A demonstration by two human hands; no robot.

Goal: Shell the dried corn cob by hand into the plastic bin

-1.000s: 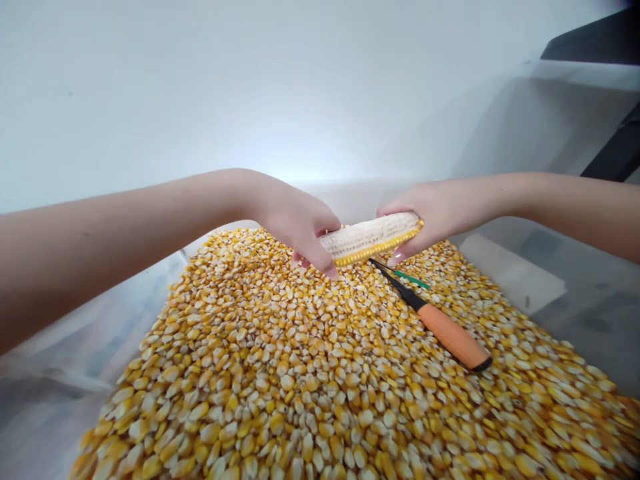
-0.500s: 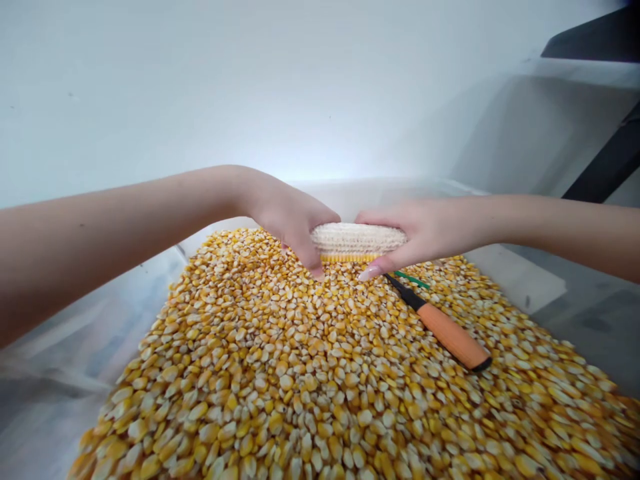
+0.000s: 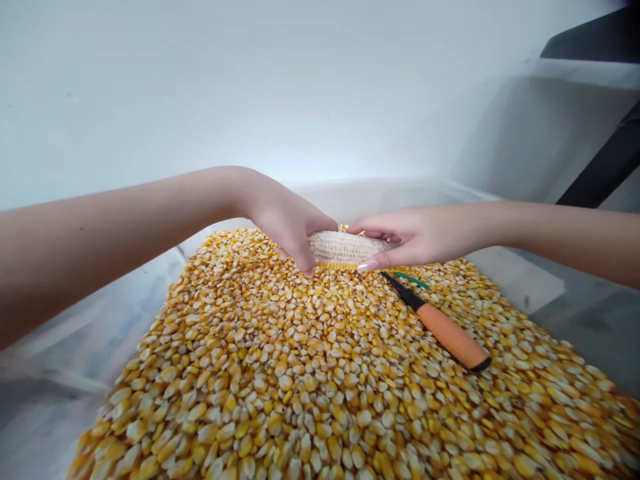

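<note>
A corn cob (image 3: 345, 247), mostly bare and whitish, lies sideways between my hands above the loose kernels. Along its lower edge runs a strip of yellow kernels. My left hand (image 3: 287, 227) grips its left end, thumb in front and fingers hidden behind. From the right, my right hand (image 3: 407, 237) holds the other end, its thumb pressed near the yellow strip and its fingers over the top. Just below the right hand, an orange-handled tool (image 3: 453, 335) with a black tapered tip rests on the corn kernels (image 3: 300, 373).
The kernels fill a translucent plastic bin (image 3: 400, 191) beside a pale wall (image 3: 250, 87). A thin green strip (image 3: 411, 279) lies by the tool's tip. Black frame parts (image 3: 607, 157) stand at the right.
The cob has turned and tilted slightly, its right end a bit lower. My right hand has shifted a little left and down, with its fingers now more visible over the cob.
</note>
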